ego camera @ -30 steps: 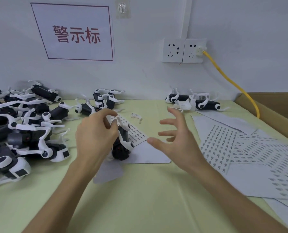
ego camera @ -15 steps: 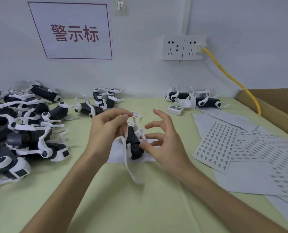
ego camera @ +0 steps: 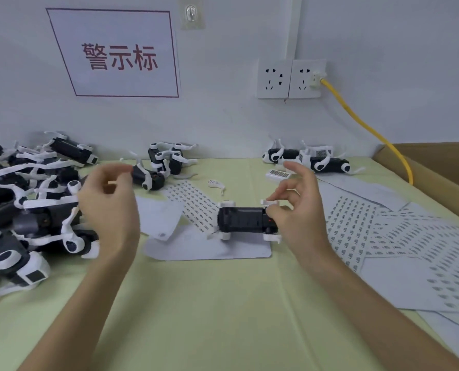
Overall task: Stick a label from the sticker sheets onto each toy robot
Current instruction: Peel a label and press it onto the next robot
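Observation:
A black toy robot (ego camera: 240, 219) with white legs lies lengthwise on a sticker sheet (ego camera: 193, 203) at the middle of the table. My right hand (ego camera: 302, 212) pinches its right end between thumb and fingers. My left hand (ego camera: 108, 210) hovers to the left, apart from the robot, blurred, with its fingers loosely curled and nothing visible in them. The sheet's near corner (ego camera: 161, 223) curls up. More sticker sheets (ego camera: 362, 226) are spread on the right.
A heap of black-and-white toy robots (ego camera: 30, 210) fills the left side. More robots lie at the back centre (ego camera: 167, 162) and back right (ego camera: 319, 160). A cardboard box (ego camera: 437, 170) and a yellow cable (ego camera: 370, 129) sit at the far right. A loose white part (ego camera: 215, 184) lies on the table.
My left hand let go of the robot and moved left. My right hand took hold of the robot and shifted it right, laying it flat on the sheet.

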Action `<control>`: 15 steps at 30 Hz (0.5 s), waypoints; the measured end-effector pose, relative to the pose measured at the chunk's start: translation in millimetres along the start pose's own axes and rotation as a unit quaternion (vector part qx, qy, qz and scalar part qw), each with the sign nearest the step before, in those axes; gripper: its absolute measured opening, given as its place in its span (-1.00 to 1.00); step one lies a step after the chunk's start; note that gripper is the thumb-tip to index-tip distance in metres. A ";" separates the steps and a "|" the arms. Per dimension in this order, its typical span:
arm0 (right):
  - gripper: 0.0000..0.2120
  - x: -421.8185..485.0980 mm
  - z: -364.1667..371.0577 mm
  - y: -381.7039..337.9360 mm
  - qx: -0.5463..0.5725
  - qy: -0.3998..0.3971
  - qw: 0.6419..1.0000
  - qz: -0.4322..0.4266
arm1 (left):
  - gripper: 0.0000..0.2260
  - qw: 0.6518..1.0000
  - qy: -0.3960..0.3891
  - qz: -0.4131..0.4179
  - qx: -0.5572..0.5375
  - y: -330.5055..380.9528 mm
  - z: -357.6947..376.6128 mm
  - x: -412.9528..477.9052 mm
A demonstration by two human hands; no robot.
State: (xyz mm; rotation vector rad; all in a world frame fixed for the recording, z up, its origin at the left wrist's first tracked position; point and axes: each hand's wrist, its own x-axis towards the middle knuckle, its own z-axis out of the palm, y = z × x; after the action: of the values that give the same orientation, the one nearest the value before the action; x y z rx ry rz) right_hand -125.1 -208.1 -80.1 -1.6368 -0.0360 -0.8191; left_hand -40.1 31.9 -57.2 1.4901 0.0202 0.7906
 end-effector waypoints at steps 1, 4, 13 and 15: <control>-0.38 -0.5 0.1 -1.8 -0.004 0.007 1.000 -0.014 | -0.78 0.997 -0.068 0.000 -0.032 2.6 2.7 -2.0; -0.42 -3.6 0.5 -6.3 -0.025 0.038 0.997 -0.066 | -0.73 0.916 -0.346 -0.144 -0.140 14.0 11.6 -14.8; -0.35 -9.4 0.9 -17.2 -0.073 0.059 0.964 -0.247 | -0.59 0.645 -0.674 -0.351 -0.079 20.9 29.8 -81.9; -0.34 -12.6 1.8 -19.6 -0.063 0.048 0.959 -0.271 | -0.56 0.656 -0.656 -0.361 -0.100 23.5 34.3 -95.0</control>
State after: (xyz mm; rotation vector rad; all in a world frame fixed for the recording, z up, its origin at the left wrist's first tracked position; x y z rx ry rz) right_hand -142.6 -196.3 -70.0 -1.7275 -0.3866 -1.3395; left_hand -106.2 -46.0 -74.7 1.3538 -0.5192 -1.0101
